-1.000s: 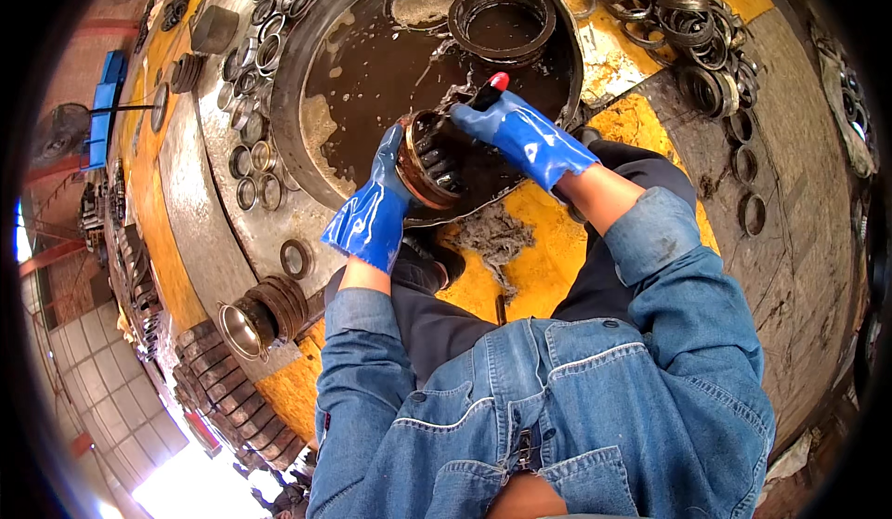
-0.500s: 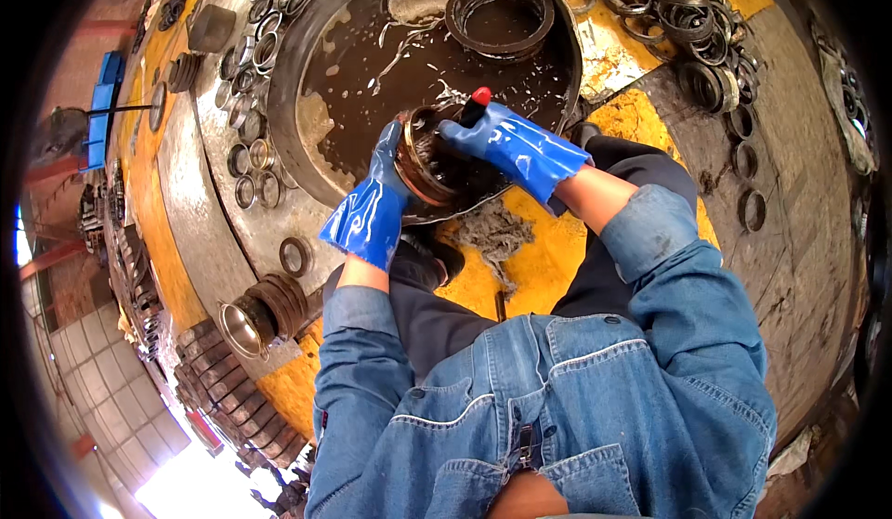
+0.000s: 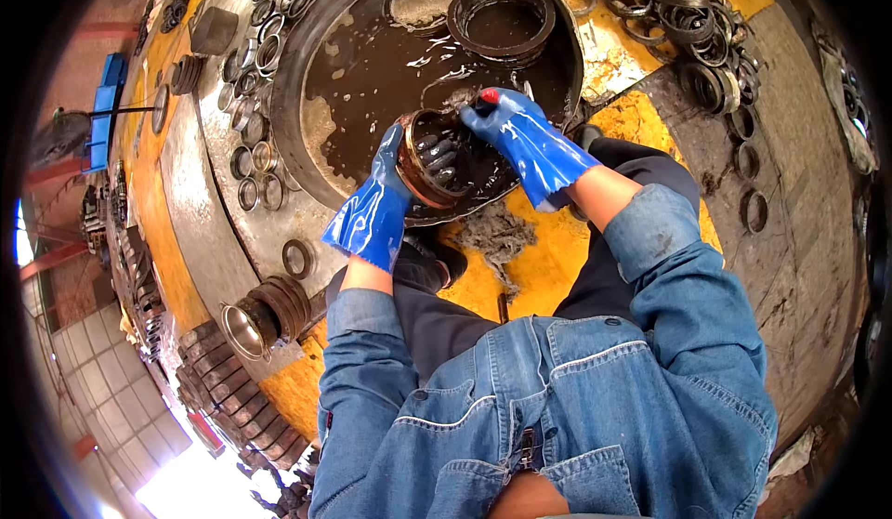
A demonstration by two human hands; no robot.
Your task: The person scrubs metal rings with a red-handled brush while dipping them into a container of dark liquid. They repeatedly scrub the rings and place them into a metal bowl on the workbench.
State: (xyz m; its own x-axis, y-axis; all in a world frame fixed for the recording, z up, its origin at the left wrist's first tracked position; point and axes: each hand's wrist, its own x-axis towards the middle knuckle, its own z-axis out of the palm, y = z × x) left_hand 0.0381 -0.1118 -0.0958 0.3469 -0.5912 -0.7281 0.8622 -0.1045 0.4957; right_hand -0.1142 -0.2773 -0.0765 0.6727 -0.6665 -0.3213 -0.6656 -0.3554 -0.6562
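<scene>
Both my hands wear blue rubber gloves. My left hand (image 3: 383, 194) grips a dirty round metal bearing ring (image 3: 420, 158) by its rim, with its dark fingers curled inside the ring. My right hand (image 3: 518, 133) holds a red-tipped tool (image 3: 489, 96) against the ring's upper side. Ring and hands hover over the near edge of a large round basin (image 3: 307, 73) filled with dark brown oily liquid. A bigger ring (image 3: 502, 17) lies in the liquid at the far side.
Many metal rings (image 3: 251, 161) lie on the floor left of the basin, and more (image 3: 692, 22) are heaped at the upper right. A stack of rusty rings (image 3: 265, 310) stands near my left elbow. A grey rag wad (image 3: 497, 236) lies on the yellow floor.
The ring has tilted and shifted slightly left and up over the basin. My right hand with the red-tipped tool has moved closer, onto the ring.
</scene>
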